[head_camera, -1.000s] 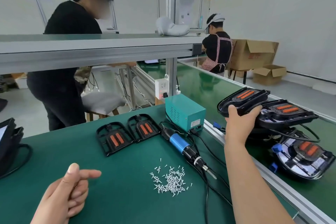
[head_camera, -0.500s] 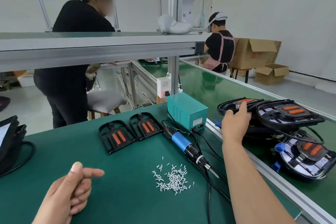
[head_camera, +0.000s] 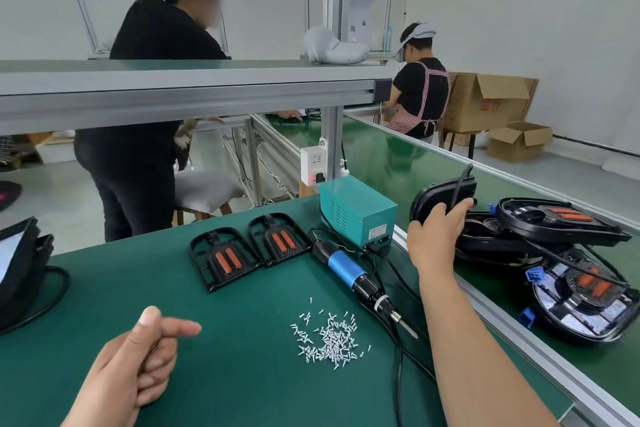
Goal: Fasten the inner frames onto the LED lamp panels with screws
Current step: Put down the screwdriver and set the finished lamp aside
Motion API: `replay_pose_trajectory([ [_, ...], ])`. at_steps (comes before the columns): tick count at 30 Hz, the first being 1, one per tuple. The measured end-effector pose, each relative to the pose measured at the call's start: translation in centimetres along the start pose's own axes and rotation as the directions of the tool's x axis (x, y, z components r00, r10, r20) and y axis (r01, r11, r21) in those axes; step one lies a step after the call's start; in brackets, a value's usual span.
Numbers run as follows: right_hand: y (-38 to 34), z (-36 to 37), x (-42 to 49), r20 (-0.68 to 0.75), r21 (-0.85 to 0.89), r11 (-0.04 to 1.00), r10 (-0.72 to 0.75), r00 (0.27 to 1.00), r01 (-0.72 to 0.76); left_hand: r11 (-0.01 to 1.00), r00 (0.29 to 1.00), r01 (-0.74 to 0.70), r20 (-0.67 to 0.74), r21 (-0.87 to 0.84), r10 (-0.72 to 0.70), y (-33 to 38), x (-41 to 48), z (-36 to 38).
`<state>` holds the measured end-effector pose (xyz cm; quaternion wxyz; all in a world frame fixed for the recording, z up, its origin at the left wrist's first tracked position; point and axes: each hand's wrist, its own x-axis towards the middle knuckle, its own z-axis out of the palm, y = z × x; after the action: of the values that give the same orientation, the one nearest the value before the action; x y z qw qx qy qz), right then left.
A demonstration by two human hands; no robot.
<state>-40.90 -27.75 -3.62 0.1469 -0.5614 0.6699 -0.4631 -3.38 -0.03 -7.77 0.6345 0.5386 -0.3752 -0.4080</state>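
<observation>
My right hand [head_camera: 434,236] grips a black lamp panel [head_camera: 440,198], tilted up on edge over the conveyor, its cable standing up. More lamp panels [head_camera: 561,222] lie stacked to its right, one with a shiny reflector [head_camera: 585,308]. Two black inner frames [head_camera: 221,258] [head_camera: 278,241] with orange strips lie on the green mat. A blue electric screwdriver [head_camera: 356,279] rests beside a heap of small silver screws [head_camera: 329,340]. My left hand [head_camera: 138,364] hovers near the front edge, fingers loosely curled, forefinger out, holding nothing.
A teal power box [head_camera: 356,210] stands behind the screwdriver, its cables trailing forward. A black pouch with a cord [head_camera: 20,263] sits at the left edge. An aluminium rail [head_camera: 540,354] divides the bench from the conveyor. Two people work beyond the shelf.
My right hand has lifted the near lamp panel off the stack and tipped it upright. My left hand stays where it was.
</observation>
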Motion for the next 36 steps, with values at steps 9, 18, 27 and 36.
replay_pose_trajectory([
  [9,-0.8,-1.0,-0.6,-0.143,0.106,0.993,-0.029,0.989,0.044,1.0,1.0,-0.005,-0.002,0.0,0.005,0.2,-0.3,0.3],
  [18,-0.6,-2.4,-1.1,-0.29,0.365,0.928,0.035,0.956,0.076,1.0,0.999,-0.027,-0.019,0.01,0.028,0.5,-0.7,1.0],
  [27,-0.2,-2.6,-0.7,-0.273,0.28,0.957,0.0,0.962,0.079,0.999,0.999,-0.036,-0.011,0.017,0.036,0.6,-0.7,0.9],
  [36,-1.5,-3.5,-1.8,-0.418,0.635,0.734,0.065,0.906,0.241,1.0,1.0,-0.025,-0.016,0.014,0.026,1.1,-1.2,1.3],
])
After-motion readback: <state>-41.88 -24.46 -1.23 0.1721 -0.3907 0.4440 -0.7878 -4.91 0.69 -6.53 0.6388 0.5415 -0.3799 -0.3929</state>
